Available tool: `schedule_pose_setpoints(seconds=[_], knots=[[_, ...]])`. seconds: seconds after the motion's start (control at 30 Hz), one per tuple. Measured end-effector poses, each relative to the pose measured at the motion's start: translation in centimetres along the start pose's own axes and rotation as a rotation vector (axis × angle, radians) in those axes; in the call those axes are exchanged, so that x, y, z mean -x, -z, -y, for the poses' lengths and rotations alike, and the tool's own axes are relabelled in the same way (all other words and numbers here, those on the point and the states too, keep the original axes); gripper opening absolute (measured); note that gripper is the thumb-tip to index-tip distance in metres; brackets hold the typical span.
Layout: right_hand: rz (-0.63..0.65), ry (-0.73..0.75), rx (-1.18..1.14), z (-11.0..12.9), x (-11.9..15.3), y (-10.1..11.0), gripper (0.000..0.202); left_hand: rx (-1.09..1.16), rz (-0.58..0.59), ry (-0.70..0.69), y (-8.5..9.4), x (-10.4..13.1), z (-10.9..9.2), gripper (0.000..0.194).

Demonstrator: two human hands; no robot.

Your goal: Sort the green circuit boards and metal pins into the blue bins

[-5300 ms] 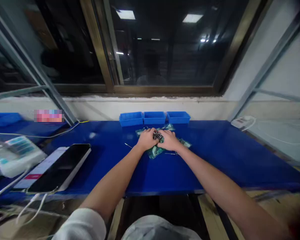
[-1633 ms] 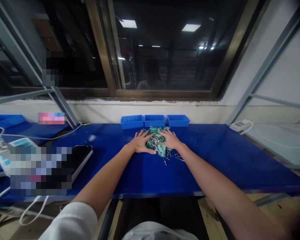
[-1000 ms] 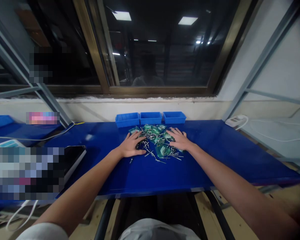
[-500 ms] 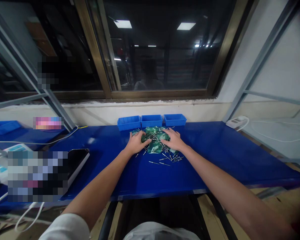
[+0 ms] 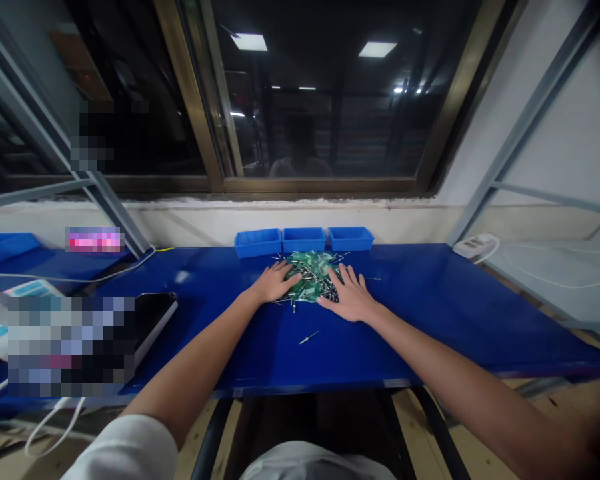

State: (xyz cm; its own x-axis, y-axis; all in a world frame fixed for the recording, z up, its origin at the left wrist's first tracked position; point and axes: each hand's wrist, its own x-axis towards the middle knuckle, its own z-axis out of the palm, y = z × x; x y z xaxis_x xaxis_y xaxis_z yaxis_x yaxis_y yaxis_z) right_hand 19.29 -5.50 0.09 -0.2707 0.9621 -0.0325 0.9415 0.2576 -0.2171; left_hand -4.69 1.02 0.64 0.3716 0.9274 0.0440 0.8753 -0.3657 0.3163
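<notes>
A mixed pile of metal pop rivets and green pieces lies on the blue tabletop. Against the pile's left side rests my left hand, its fingers spread. My right hand presses on the right and near side, fingers stretched apart and palm down. Neither hand is closed round anything. One loose rivet lies by itself nearer the front edge. What the green pieces are is too small to tell; they look thin and flat. Parts of the pile are hidden under my fingers.
Three blue bins, left, middle and right, stand side by side behind the pile. At left lies a dark-screened device with white cables. A white power strip is at the back right, beside a metal frame post.
The rivets scattered in front have been gathered into the pile, leaving one loose rivet in front. My right hand has moved nearer to me and flattened; my left hand has spread slightly leftward.
</notes>
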Motion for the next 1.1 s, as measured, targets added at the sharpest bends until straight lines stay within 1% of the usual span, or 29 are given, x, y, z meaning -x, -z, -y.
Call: schedule_pose_setpoints(seconds=[0.07, 0.1, 0.17, 0.2, 0.23, 0.27, 0.3, 0.37, 0.4, 0.43, 0.5, 0.53, 0.63, 0.7, 0.77, 0.83, 0.87, 0.9, 0.93, 0.97, 1.0, 1.03, 1.07, 1.1], knots=[[0.010, 0.045, 0.011, 0.0, -1.5, 0.4, 0.096, 0.012, 0.000, 0.013, 0.7, 0.9, -0.7, 0.082], [-0.004, 0.066, 0.008, -0.2, -2.1, 0.6, 0.096, 0.006, -0.028, 0.020, 1.0, 1.6, -1.1, 0.083], [-0.079, 0.084, -0.018, -1.3, -2.6, 1.1, 0.095, -0.035, -0.087, -0.022, 1.5, 3.8, -1.9, 0.086], [-0.131, 0.077, -0.036, -2.2, -2.7, 1.3, 0.092, -0.062, -0.105, -0.072, 1.4, 5.2, -2.4, 0.089], [-0.183, 0.053, -0.054, -3.1, -2.7, 1.4, 0.090, -0.088, -0.107, -0.130, 1.2, 6.6, -3.0, 0.093], [-0.216, -0.001, -0.074, -4.1, -2.8, 1.5, 0.088, -0.111, -0.101, -0.176, 0.8, 8.0, -3.5, 0.097], [-0.237, -0.074, -0.092, -5.1, -2.9, 1.6, 0.087, -0.126, -0.112, -0.193, 0.3, 9.1, -4.1, 0.100], [-0.222, -0.234, -0.117, -6.6, -3.4, 1.4, 0.091, -0.131, -0.117, -0.185, -0.9, 10.4, -4.9, 0.102], [-0.192, -0.266, -0.118, -6.9, -3.8, 1.3, 0.093, -0.124, -0.126, -0.162, -1.4, 10.4, -5.1, 0.101], [-0.171, -0.254, -0.112, -6.9, -4.3, 1.2, 0.093, -0.120, -0.154, -0.124, -1.8, 10.0, -5.2, 0.098], [-0.128, -0.164, -0.108, -6.0, -5.5, 0.9, 0.093, -0.127, -0.228, -0.065, -2.2, 8.3, -5.0, 0.095], [-0.122, -0.131, -0.108, -5.3, -6.2, 0.8, 0.093, -0.132, -0.242, -0.055, -2.2, 7.2, -4.8, 0.095], [-0.117, -0.096, -0.129, -3.3, -8.0, 0.7, 0.093, -0.155, -0.265, -0.056, -1.9, 4.1, -4.0, 0.100], [-0.121, -0.088, -0.146, -2.5, -8.7, 0.7, 0.091, -0.179, -0.259, -0.062, -1.7, 2.7, -3.7, 0.102], [-0.129, -0.094, -0.161, -2.3, -8.9, 0.7, 0.089, -0.183, -0.256, -0.068, -1.5, 2.0, -3.3, 0.103], [-0.135, -0.099, -0.179, -2.3, -8.6, 0.6, 0.090, -0.172, -0.245, -0.132, -1.1, 1.6, -2.8, 0.102], [-0.135, -0.095, -0.189, -2.2, -8.3, 0.6, 0.091, -0.154, -0.256, -0.153, -0.8, 1.4, -2.5, 0.100], [-0.129, -0.083, -0.199, -2.1, -7.9, 0.5, 0.092, -0.131, -0.279, -0.143, -0.4, 1.1, -2.1, 0.096], [-0.118, -0.063, -0.209, -1.9, -7.5, 0.5, 0.092, -0.106, -0.331, -0.102, 0.1, 0.8, -1.6, 0.090], [-0.105, -0.034, -0.215, -1.7, -7.2, 0.5, 0.092, -0.084, -0.402, -0.026, 0.5, 0.4, -1.0, 0.083], [-0.101, -0.003, -0.215, -1.6, -6.9, 0.5, 0.091, -0.074, -0.474, 0.085, 0.9, 0.0, -0.4, 0.079], [-0.110, 0.018, -0.208, -1.6, -6.7, 0.7, 0.089, -0.073, -0.522, 0.193, 1.3, -0.5, 0.2, 0.077], [-0.138, 0.023, -0.196, -1.8, -6.6, 0.9, 0.087, -0.076, -0.544, 0.293, 1.6, -1.0, 0.9, 0.078], [-0.183, 0.006, -0.181, -2.3, -6.6, 1.2, 0.085, -0.079, -0.543, 0.362, 1.9, -1.5, 1.6, 0.080]])
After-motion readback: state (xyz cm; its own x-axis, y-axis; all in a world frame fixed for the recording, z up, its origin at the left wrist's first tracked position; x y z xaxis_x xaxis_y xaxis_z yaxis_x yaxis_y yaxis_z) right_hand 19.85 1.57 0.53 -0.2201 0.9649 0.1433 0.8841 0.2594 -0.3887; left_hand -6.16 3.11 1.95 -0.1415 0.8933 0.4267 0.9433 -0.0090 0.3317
